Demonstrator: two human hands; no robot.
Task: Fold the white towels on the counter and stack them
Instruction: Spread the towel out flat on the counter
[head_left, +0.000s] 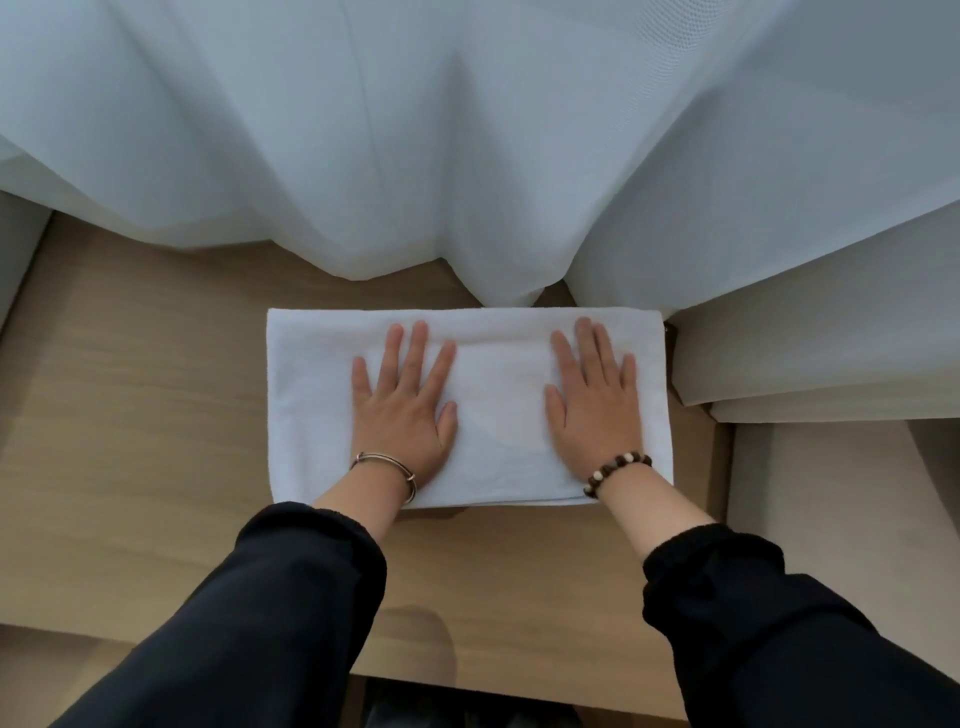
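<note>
A white towel (498, 400), folded into a wide rectangle, lies flat on the wooden counter (135, 415) just in front of the curtain. My left hand (402, 405) presses flat on its left half with fingers spread. Flat on the right half lies my right hand (595, 400), fingers straight and pointing away from me. Both palms rest on the cloth and neither grips it. A fold line runs across the towel near my fingertips.
A sheer white curtain (467, 156) hangs along the back of the counter and touches the towel's far edge. A grey upholstered block (810, 353) stands at the right, close to the towel's right end. The counter's front edge (519, 686) runs below my sleeves.
</note>
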